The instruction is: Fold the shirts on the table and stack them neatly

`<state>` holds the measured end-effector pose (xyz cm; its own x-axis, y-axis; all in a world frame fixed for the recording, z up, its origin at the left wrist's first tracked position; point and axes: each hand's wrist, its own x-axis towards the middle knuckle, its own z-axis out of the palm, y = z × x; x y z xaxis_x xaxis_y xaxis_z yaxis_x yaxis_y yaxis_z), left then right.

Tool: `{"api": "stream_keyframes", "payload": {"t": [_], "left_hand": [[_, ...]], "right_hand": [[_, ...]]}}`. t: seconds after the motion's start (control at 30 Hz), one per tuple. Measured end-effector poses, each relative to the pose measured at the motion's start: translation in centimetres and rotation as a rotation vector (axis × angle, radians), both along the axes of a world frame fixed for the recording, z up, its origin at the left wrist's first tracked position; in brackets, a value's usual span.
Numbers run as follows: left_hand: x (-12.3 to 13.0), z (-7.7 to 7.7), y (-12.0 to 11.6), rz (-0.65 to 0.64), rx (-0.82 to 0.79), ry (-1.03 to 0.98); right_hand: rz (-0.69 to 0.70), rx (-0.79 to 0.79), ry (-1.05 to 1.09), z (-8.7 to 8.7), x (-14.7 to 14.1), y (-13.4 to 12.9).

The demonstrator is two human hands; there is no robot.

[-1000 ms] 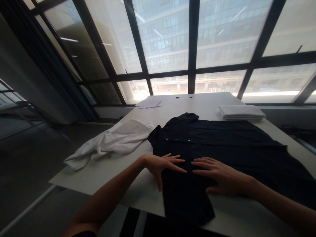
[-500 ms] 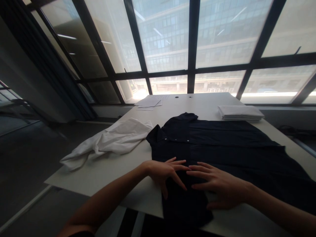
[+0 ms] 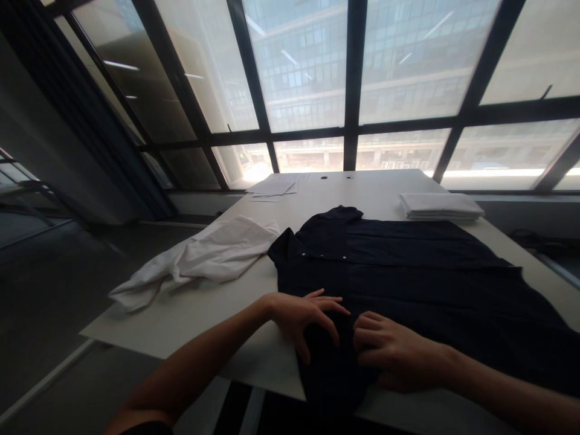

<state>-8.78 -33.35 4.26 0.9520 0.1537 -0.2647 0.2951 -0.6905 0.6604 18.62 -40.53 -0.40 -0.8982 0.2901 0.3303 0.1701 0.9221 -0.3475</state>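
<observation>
Shirt (image 3: 421, 272), dk navy, lay spread on white tabletop (image 3: 380, 190) in head view, collar (image 3: 283, 246) twd L, body running off R, a few small pale buttons (image 3: 303, 254) showing nr collar. Near sleeve (image 3: 328, 380) reached tabletop's near edge, partly under the hands. L hand (image 3: 304, 319) was over sleeve's L side, fingers apart & slightly bent; its grip was wide, nothing seen in it. Couldn't tell if all its fingertips touched cloth. R hand (image 3: 392, 353) was just across, on sleeve's R side, fingers curled under, grip looking mostly closed; fingertips hidden, so couldn't tell if any fabric was pinched. Hands were close but apart, small gap b/w L fingertips & R knuckles.

Rumpled white cloth (image 3: 212, 254) lay on L side of tabletop, just beside collar. Folded white cloth (image 3: 441, 206), several layers, sat far R, just beyond shirt. Loose papers (image 3: 274, 186) lay at far L corner; dk round spot (image 3: 324, 177) nr far edge. Behind: big windows (image 3: 308, 72) w/ dk frames, plus dk curtain (image 3: 77, 121) far L.
</observation>
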Motion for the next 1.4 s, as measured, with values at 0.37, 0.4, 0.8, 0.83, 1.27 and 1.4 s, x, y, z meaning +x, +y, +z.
{"api": "stream_keyframes", "payload": {"t": [0.37,0.4,0.8,0.83,1.27,1.4], "left_hand": [[0.2,0.9,-0.4,0.16,-0.241,-0.151],[0.1,0.9,-0.5,0.174,-0.218,-0.156],[0.8,-1.0,1.1,0.644,-0.183,-0.33],[0.9,-1.5,1.3,0.7,-0.199,-0.341],[1.2,-4.2,2.1,0.902,-0.062,-0.467],[1.4,-3.8,1.4,0.859,0.238,-0.584]], "right_hand": [[-0.573,-0.701,0.337,0.4,0.2,1.5],[-0.592,-0.757,0.339,0.4,0.2,1.6],[-0.512,-0.829,0.352,0.2,1.0,1.4],[-0.51,-0.819,0.346,0.2,1.0,1.3],[-0.811,-0.519,0.25,-2.3,0.7,2.5],[-0.84,-0.278,0.134,-2.3,0.9,2.4]]}}
